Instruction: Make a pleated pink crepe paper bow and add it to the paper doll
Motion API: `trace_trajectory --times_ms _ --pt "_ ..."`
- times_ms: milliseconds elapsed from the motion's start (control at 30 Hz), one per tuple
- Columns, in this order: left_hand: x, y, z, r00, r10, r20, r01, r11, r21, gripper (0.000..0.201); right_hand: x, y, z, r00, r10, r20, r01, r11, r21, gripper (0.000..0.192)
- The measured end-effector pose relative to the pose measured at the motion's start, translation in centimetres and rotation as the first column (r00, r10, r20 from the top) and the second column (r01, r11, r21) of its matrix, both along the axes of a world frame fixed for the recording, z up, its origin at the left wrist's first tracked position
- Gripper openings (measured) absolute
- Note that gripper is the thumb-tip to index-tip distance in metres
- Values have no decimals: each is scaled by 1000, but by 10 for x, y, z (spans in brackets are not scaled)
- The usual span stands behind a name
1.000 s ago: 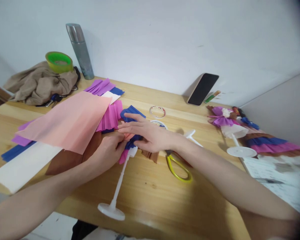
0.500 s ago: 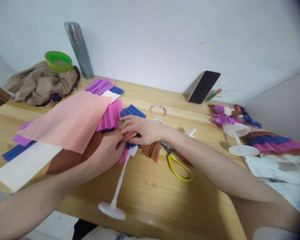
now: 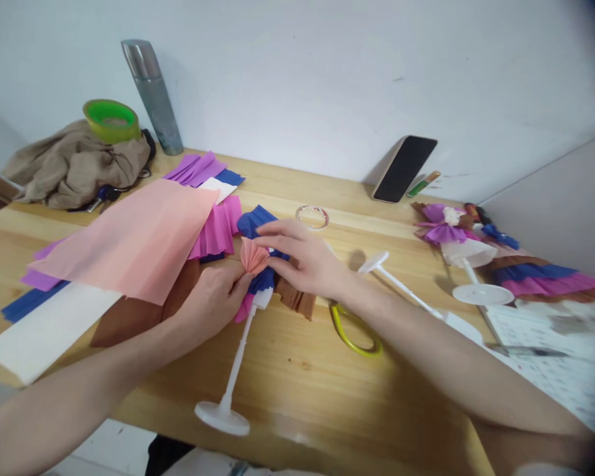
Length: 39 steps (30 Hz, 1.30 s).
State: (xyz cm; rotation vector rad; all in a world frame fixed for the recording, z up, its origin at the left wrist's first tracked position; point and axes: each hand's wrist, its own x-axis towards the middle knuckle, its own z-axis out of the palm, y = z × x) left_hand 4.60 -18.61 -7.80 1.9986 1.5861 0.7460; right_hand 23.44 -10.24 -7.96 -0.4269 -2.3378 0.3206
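A small fan of pleated peach crepe paper [image 3: 252,256] is pinched at its lower end in my left hand [image 3: 217,294]. My right hand [image 3: 305,254] reaches in from the other side, its thumb and a finger at the fan's right edge while the upper finger stretches out above. Just behind and below lie pleated blue paper [image 3: 255,219] and brown paper [image 3: 297,301], partly covered by my hands. A white plastic stand [image 3: 235,363] with a round base lies under them, pointing toward me.
Crepe paper sheets [image 3: 133,241] spread at left. Yellow-handled scissors [image 3: 354,337] lie partly under my right forearm. A clear ring [image 3: 312,217], another white stand [image 3: 396,281], a phone [image 3: 405,168], a bottle [image 3: 156,99], a tape roll [image 3: 110,122] and a paper-dressed figure [image 3: 469,254] stand or lie around.
My right hand has shifted right and lifted off the peach paper, which now shows spread as a fan. My left hand keeps its pinch. The second white stand has come into fuller view.
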Motion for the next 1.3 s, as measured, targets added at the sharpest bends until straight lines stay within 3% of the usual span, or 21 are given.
trace_trajectory --times_ms 100,300,433,667,800,1000,1300 --pt "1 0 1 1000 -5 -10 5 1000 -19 42 12 -29 -6 979 -154 -136 147 987 -64 18" --pt "2 1 5 999 -7 -48 8 1000 9 41 14 -58 -29 984 -166 -65 162 985 -64 27" --pt "2 2 4 997 -18 -80 21 999 33 40 10 -60 -33 990 -139 -1 139 990 9 35" --pt "0 4 0 994 -6 -105 12 998 54 28 9 -61 -29 981 -148 126 137 986 95 29" --pt "1 5 -1 999 22 -50 -22 1000 4 29 9 -62 -27 978 -157 136 139 981 133 27" --pt "2 6 1 999 37 22 -36 998 -45 31 8 -62 -27 982 -144 124 130 985 117 33" --pt "3 6 0 1000 10 -3 -11 998 -65 33 7 -58 -23 947 -134 291 124 991 54 46"
